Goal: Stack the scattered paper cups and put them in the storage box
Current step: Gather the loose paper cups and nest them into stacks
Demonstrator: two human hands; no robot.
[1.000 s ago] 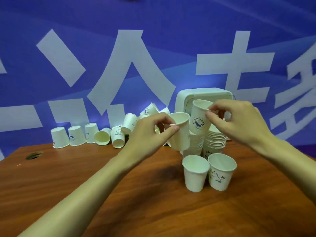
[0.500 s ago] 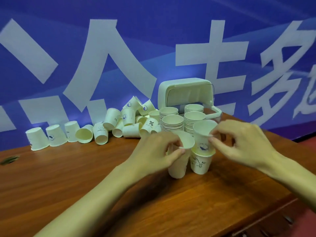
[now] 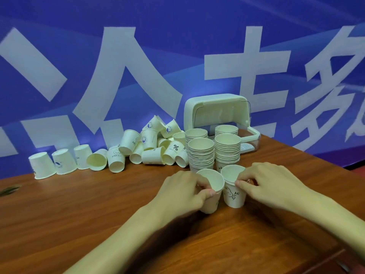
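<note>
Currently left hand [image 3: 183, 191] grips plain cup [image 3: 211, 204], right hand [image 3: 270, 184] pinches rim of "Hi" cup [image 3: 234, 197]; both cups upright, side by side on worktop [image 3: 79, 214].

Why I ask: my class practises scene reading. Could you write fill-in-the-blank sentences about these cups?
1. The printed cup that the right hand pinches reads ____.
2. Beyond both hands rise ____ tall cup stacks.
3. The storage box stands with its lid ____.
4. The left hand grips a second cup, its mouth facing ____.
Missing words: Hi; four; open; up.
</note>
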